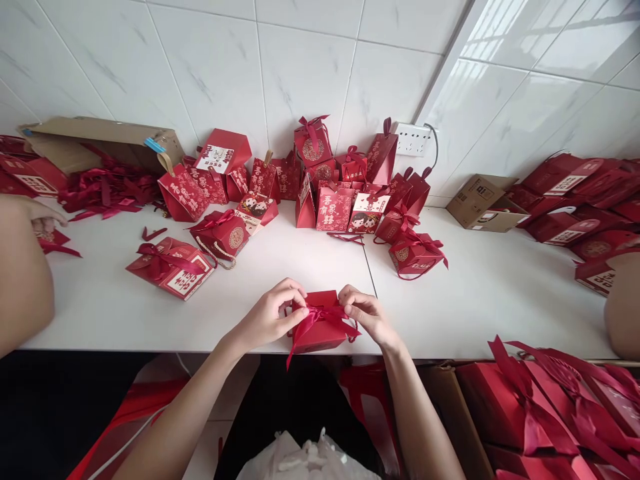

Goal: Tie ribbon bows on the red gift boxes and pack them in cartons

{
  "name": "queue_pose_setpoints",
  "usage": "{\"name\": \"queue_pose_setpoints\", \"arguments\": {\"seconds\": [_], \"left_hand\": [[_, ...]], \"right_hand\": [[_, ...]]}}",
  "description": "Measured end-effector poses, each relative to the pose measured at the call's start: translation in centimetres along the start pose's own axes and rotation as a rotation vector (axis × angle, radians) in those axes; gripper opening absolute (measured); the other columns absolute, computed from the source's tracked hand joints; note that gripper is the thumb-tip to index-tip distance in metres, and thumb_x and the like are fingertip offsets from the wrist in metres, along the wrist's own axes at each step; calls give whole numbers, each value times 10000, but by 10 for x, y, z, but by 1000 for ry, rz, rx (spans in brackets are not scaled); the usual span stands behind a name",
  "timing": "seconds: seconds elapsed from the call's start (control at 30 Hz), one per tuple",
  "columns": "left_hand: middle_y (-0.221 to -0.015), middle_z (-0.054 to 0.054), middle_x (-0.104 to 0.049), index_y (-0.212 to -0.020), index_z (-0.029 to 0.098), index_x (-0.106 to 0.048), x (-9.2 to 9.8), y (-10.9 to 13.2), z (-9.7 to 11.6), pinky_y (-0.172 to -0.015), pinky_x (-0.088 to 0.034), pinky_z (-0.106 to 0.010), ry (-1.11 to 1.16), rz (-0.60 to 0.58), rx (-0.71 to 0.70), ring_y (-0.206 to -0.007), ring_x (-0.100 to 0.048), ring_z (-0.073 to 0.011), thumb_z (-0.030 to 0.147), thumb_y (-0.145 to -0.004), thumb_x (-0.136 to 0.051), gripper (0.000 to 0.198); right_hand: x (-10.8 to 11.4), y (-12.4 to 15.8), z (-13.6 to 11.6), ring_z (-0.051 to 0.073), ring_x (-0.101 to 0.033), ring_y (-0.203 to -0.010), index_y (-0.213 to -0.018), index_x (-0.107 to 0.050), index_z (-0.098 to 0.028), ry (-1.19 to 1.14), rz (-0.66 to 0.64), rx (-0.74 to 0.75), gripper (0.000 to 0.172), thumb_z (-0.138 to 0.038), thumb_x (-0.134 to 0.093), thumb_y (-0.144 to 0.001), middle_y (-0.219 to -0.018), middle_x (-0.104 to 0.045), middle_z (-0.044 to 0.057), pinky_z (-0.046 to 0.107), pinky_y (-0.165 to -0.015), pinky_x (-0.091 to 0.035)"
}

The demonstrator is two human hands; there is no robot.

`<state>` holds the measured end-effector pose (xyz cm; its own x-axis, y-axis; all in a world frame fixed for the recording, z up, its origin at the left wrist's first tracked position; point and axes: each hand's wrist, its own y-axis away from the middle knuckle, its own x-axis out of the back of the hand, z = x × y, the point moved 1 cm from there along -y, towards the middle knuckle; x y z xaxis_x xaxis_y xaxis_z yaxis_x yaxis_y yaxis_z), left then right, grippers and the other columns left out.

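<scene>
A red gift box (320,339) sits at the front edge of the table, straight before me. Across its top lies a dark red ribbon bow (323,315) with loose tails, one hanging over the front edge. My left hand (280,310) pinches the bow's left loop between thumb and fingers. On the other side, my right hand (365,312) grips the right loop in the same way. Cord shows at both sides of the box. Left of my hands rests a finished-looking red box with a bow (173,267).
Several red boxes (334,207) stand along the tiled wall. A cardboard box of ribbons (113,187) is at the left, a small carton (483,203) at the right. Another person's arm (23,280) reaches in at left, another elbow (623,307) at right. Bowed boxes fill a carton (453,413) below right.
</scene>
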<state>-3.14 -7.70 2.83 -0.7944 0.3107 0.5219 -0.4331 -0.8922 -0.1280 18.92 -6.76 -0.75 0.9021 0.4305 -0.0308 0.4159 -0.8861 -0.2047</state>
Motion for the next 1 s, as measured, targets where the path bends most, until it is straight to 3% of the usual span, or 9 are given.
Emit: {"name": "queue_pose_setpoints", "arguments": {"seconds": [0.17,0.57,0.77,1.0], "left_hand": [[-688,17,-565,-759,185,-564,-2,-3,2,-605,-399,-240,64,-63,114,-643,-487,-121,355,-844,-490,204],[-676,30,-516,-820,192,-542,-8,0,-11,-618,-415,-230,92,11,115,-645,-487,-112,326,-856,-469,157],[-668,30,-495,-821,189,-520,-14,1,-17,-599,-411,-222,88,65,76,-625,-475,-105,296,-863,-448,135],[-686,35,-514,-830,198,-526,-13,2,-9,-591,-399,-211,19,76,114,-633,-485,-102,284,-865,-452,119]], "right_hand": [[-4,-1,5,150,-473,-712,-665,-556,-196,-110,27,18,246,-346,-591,-856,-760,-509,18,285,-652,-369],[-11,-2,15,126,-351,-625,-580,-392,-196,-113,142,-69,347,-379,-524,-845,-688,-406,-1,267,-581,-302],[-14,-1,20,126,-358,-624,-565,-351,-199,-138,206,-80,351,-378,-541,-800,-707,-394,6,272,-581,-323],[-13,0,4,142,-423,-679,-596,-440,-201,199,182,-40,329,-399,-622,-786,-733,-442,6,290,-635,-371]]}}
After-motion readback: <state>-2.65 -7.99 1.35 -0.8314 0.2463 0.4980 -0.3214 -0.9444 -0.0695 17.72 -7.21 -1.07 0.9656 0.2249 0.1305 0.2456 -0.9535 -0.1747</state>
